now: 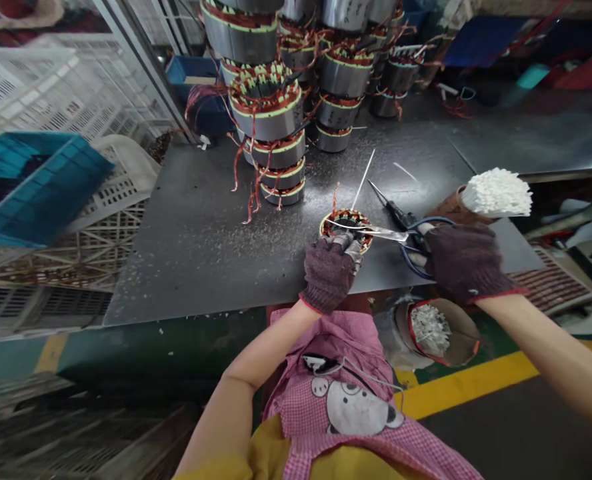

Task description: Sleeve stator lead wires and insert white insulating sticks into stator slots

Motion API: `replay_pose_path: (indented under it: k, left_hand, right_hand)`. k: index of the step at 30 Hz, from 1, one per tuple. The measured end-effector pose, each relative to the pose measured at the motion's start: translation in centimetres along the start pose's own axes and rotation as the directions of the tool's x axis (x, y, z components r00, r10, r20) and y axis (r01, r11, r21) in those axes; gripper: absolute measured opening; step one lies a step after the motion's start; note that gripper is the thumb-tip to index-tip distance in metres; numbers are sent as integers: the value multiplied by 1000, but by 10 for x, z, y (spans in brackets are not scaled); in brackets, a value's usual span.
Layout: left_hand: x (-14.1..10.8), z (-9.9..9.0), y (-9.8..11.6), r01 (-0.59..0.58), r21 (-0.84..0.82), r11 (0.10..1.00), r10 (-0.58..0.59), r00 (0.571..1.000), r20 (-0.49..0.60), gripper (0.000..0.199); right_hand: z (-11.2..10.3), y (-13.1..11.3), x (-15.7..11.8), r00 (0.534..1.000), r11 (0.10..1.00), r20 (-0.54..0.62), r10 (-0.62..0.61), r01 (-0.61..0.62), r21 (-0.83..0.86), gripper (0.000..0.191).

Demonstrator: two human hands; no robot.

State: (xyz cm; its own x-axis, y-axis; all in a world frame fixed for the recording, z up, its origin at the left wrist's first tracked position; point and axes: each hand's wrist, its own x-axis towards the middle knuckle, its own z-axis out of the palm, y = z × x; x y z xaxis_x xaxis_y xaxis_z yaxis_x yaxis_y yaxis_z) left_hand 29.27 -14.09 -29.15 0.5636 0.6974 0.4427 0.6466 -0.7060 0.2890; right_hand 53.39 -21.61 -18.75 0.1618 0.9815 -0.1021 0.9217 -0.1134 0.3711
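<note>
Left hand: the gloved left hand (329, 270) is at the near side of a small wound ring (364, 219), its fingers clamped on the rim.
Right hand: the gloved right hand (461, 260) has its fingers closed around the looped blue handles of the scissors (389, 234).
Scissors: the blades reach across the top of the small wound ring; I cannot tell how far they are apart.
Small wound ring: lies on the dark tabletop (191, 233), close to its near edge, between the hands, with a copper lead rising from its far side.
White strip: one thin white strip (364, 179) slants up and away from the ring.
Pointed tool: a dark-handled pointed tool (400, 215) lies just beside the scissors.
White bundle: a thick bundle of white pieces (499, 193) sits in a brown holder beyond the right hand.
Stacks: larger wound rings (266, 113) stand piled at the back, red leads hanging.
Bin: an open container (459, 327) below the table edge holds whitish scraps (430, 329).
</note>
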Motion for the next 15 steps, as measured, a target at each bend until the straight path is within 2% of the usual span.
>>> replay_pose_path:
  k: [2, 5, 11, 15]
  left_hand:
    - [-2, -2, -5, -18, -7, 1000, 18, 1000, 11, 27]
    - [-8, -6, -14, -54, -26, 998, 55, 998, 14, 28]
    - [-16, -11, -27, -124, -79, 989, 123, 992, -16, 25]
    - [-16, -16, -38, -155, -106, 982, 155, 988, -11, 22]
  right_hand:
    - [0, 3, 7, 999, 999, 32, 0, -1, 32, 36]
    - [11, 12, 6, 994, 991, 104, 19, -33, 133, 41]
    - [27, 16, 9, 983, 970, 131, -131, 100, 220, 43]
    - [44, 24, 16, 978, 887, 132, -162, 86, 453, 32]
